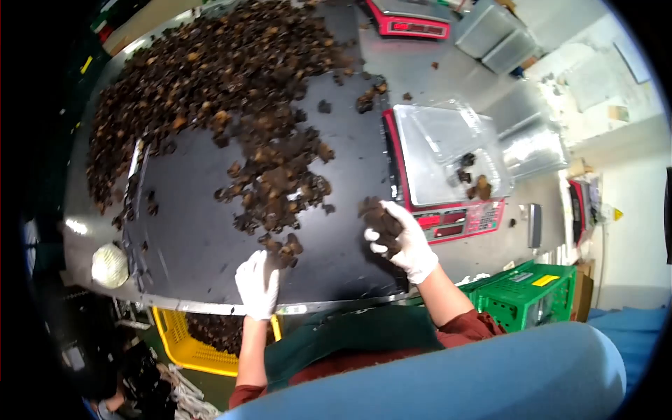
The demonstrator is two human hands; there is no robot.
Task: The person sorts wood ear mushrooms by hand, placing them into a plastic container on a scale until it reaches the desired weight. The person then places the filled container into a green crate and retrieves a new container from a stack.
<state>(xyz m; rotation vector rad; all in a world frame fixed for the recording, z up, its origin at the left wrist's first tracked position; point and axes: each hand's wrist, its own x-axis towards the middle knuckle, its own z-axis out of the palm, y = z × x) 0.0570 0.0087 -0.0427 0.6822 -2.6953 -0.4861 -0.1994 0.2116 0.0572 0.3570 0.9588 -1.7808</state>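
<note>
White gloves cover both hands. My right hand (408,245) is closed around a clump of dark brown pieces (381,225), just left of the red scale's front corner. Near the table's front edge, my left hand (257,283) has its fingers pointing up, close together, beside a few brown pieces (283,250); whether it grips any of them is unclear. A loose heap of brown pieces (273,185) lies beyond it on the black surface. The red scale (432,126) carries a clear plastic tray (448,150) with several brown pieces inside.
A large pile of brown pieces (210,63) covers the back left. Another red scale (409,26) and clear containers (493,35) stand at the back right. A white round object (110,266) sits at left. Yellow basket (164,339) and green crate (525,297) are below the front edge.
</note>
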